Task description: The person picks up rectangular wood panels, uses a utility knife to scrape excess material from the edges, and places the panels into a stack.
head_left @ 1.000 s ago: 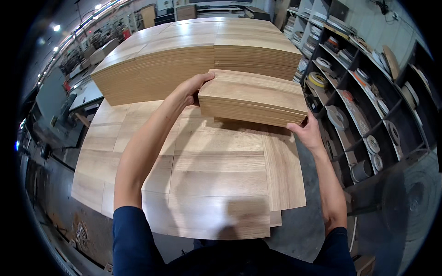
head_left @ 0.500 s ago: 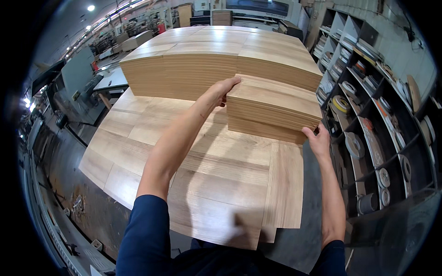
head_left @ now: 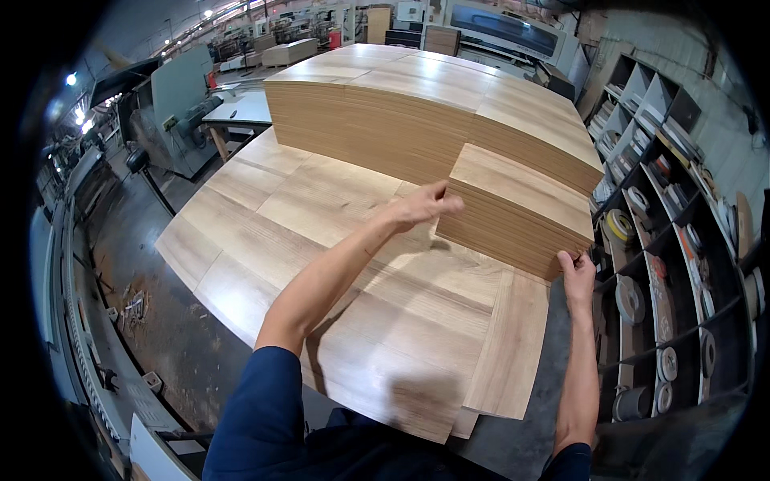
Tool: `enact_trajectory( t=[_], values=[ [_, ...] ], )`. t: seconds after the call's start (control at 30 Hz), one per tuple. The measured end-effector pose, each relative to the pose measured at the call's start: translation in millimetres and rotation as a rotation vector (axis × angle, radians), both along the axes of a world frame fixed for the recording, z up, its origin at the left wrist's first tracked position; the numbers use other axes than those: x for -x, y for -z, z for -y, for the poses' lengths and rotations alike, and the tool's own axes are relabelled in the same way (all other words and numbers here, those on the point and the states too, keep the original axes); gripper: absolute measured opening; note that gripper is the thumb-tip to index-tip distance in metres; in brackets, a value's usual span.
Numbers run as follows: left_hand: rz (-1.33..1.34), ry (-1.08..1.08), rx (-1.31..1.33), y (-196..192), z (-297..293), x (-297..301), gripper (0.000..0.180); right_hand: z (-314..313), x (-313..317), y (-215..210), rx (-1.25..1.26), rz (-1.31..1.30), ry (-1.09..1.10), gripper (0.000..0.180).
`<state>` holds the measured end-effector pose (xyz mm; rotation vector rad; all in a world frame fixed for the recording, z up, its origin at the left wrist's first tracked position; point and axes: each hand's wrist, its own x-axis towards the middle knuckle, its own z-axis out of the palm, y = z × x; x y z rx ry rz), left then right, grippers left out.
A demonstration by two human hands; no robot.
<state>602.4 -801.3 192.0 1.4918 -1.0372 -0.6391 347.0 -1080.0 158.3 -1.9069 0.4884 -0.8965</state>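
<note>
We clamp our left hand point(head_left: 421, 207) and right hand point(head_left: 576, 272) fingers on the small panel stack's point(head_left: 521, 204) opposite corners, low boards point(head_left: 337, 272) beneath.

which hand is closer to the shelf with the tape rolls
Right. The right hand grips the small board stack's near corner, beside the shelf; the left hand is at the stack's far-left corner.

Both arms stretched forward; left hand point(head_left: 419, 207) fingers curled, right hand point(head_left: 577, 276) fingers pinched, wrist bent up
</note>
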Motion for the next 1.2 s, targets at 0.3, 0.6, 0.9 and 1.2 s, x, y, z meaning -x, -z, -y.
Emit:
enact_trajectory(
  t=[0.3, 0.6, 0.9, 1.2],
  values=[
    [0.349, -0.36, -0.057, 16.3, 19.9, 14.6, 0.054, 12.7, 1.7, 3.2, -0.049, 0.019, -0.032, 0.026],
    [0.44, -0.325, -0.041, 19.1, 15.3, 4.9, 0.045, 13.0, -4.8, 12.0, -0.024, -0.009, 0.038, 0.025],
    [0.241, -0.25, 0.096, 29.4, 14.2, -9.5, 0.042, 4.4, -14.4, 25.4, 0.045, 0.026, 0.083, 0.032],
    [0.211, -0.288, -0.082, 23.2, 14.6, 15.9, 0.04, 1.8, -4.5, 29.3, -0.015, -0.082, 0.067, 0.042]
  ],
)
